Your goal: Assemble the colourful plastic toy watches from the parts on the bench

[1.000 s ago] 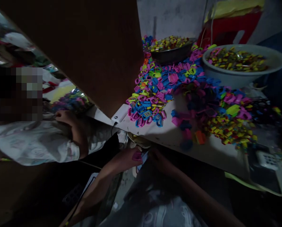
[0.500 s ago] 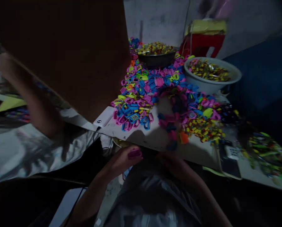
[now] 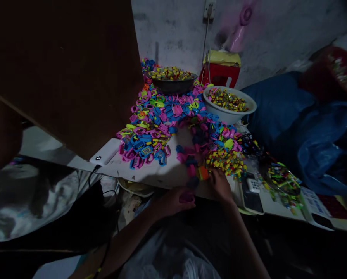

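Observation:
My left hand point(image 3: 173, 202) is closed around a dark pink plastic toy watch point(image 3: 187, 197), just off the table's near edge. To its right, my right hand point(image 3: 221, 186) reaches over the edge, fingers stretched toward a heap of small yellow-and-red pieces point(image 3: 227, 161). Its fingertips are at the heap's near side, beside an orange block-like piece point(image 3: 202, 173); the dim light hides any small thing between them. A big pile of pink, blue and yellow toy watches point(image 3: 145, 149) spreads across the white table point(image 3: 169, 176).
A dark metal bowl point(image 3: 173, 86) and a white basin point(image 3: 225, 114) hold more small pieces. A large brown board point(image 3: 74, 69) blocks the left side. A white power bank point(image 3: 105, 152) with a cable lies near it; a phone point(image 3: 252, 199) is at right. Another person's arm point(image 3: 1, 135) shows at left.
My right hand has moved forward from the lap side to the heap of yellow-and-red pieces. My left hand still holds the pink toy watch. The view has swung to the right.

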The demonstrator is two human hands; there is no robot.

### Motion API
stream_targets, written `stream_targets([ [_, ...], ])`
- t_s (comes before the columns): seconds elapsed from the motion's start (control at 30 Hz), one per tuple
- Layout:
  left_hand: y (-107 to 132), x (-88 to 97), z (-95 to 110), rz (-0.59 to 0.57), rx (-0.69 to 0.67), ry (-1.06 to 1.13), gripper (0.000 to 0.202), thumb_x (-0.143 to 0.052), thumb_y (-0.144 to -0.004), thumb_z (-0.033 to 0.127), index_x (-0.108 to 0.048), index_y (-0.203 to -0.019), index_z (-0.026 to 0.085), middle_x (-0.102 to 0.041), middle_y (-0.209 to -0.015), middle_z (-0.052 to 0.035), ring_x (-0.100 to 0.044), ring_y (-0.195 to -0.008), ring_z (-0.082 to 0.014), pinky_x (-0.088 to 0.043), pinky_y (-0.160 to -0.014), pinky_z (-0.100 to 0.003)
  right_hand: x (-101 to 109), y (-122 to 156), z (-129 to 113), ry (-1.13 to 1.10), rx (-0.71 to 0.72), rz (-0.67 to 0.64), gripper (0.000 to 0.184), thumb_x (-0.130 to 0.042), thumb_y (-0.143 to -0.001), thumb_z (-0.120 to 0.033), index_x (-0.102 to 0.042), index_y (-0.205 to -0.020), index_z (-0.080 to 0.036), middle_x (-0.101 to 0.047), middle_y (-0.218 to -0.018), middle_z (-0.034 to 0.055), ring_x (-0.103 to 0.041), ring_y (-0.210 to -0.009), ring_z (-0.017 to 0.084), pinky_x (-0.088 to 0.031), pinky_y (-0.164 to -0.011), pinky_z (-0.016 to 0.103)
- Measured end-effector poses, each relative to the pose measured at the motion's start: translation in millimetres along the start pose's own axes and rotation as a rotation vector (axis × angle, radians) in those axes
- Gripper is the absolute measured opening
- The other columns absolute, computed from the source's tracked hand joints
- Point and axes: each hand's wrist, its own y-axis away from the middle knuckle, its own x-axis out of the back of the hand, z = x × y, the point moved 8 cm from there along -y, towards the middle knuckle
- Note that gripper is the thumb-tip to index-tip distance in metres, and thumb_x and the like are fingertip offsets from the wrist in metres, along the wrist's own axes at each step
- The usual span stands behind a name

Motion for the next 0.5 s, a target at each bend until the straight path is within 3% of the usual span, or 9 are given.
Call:
stream_targets([
  [0.1, -10.6, 1.5, -2.2, 0.041, -0.001, 0.026, 0.051, -0.071, -0.076, 0.038, -0.058, -0.119, 0.014, -0.069, -0.110, -0.0088, -0.065, -0.099, -0.0208, -0.051, -0.088, -0.033, 1.2, 7.6, 4.8, 0.039, -0.034, -0.009, 0.033, -0.037, -0.093, -0.029, -0.060, -0.112, -0.016, -0.059, -0.111, 0.0140, -0.057, -0.102, 0.025, -0.046, -0.085, 0.037],
  [0.2, -15.2, 3.2, -4.7, 0.073, -0.008, 0.089, 0.056, -0.071, -0.076, 0.038, -0.054, -0.124, 0.015, -0.067, -0.114, -0.0095, -0.064, -0.103, -0.0212, -0.050, -0.091, -0.034, 0.7, 14.7, 12.7, 0.062, -0.055, -0.021, 0.035, -0.036, -0.094, -0.030, -0.056, -0.116, -0.013, -0.059, -0.113, 0.0168, -0.058, -0.102, 0.027, -0.046, -0.083, 0.038],
  [0.33, -11.8, 1.0, -5.4, 0.084, -0.002, 0.137, 0.061, -0.070, -0.078, 0.037, -0.050, -0.131, 0.015, -0.067, -0.115, -0.0103, -0.063, -0.105, -0.0218, -0.050, -0.092, -0.035, -4.3, 17.3, 17.9, 0.061, -0.022, -0.043, 0.036, -0.037, -0.094, -0.030, -0.053, -0.124, -0.017, -0.056, -0.125, 0.0148, -0.054, -0.113, 0.026, -0.044, -0.093, 0.038],
  [0.5, 4.2, -0.3, 4.9, 0.129, -0.049, -0.003, 0.057, -0.070, -0.078, 0.038, -0.054, -0.128, 0.019, -0.064, -0.122, -0.0098, -0.062, -0.109, -0.0211, -0.048, -0.097, -0.034, -7.5, 16.7, 21.7, 0.031, -0.001, -0.033, 0.038, -0.036, -0.095, -0.033, -0.053, -0.125, -0.016, -0.055, -0.129, 0.0155, -0.048, -0.124, 0.026, -0.040, -0.100, 0.039],
])
